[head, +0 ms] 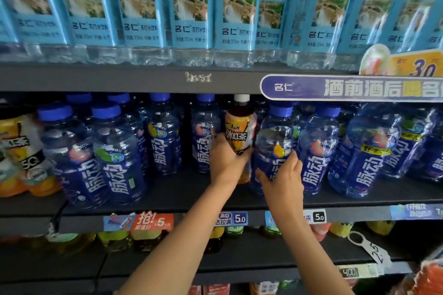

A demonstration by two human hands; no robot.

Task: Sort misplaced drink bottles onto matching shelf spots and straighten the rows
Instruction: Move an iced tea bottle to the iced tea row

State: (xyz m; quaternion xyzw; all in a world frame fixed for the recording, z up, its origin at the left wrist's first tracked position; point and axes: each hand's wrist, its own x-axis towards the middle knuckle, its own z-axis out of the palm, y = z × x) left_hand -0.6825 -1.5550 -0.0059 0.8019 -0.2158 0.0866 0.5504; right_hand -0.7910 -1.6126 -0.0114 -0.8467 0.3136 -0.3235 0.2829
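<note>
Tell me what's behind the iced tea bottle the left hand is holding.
Behind the iced tea bottle, gripped by the left hand, the shelf is dark. Blue-capped bottles stand on either side. Whether another bottle stands directly behind it cannot be seen; the tea bottle covers that spot.

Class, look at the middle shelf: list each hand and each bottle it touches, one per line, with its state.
Left hand: grips the iced tea bottle.
Iced tea bottle: white cap on, upright, standing among blue bottles.
Right hand: holds the blue bottle beside it.
Blue bottle: blue cap on, upright, on the shelf.
</note>
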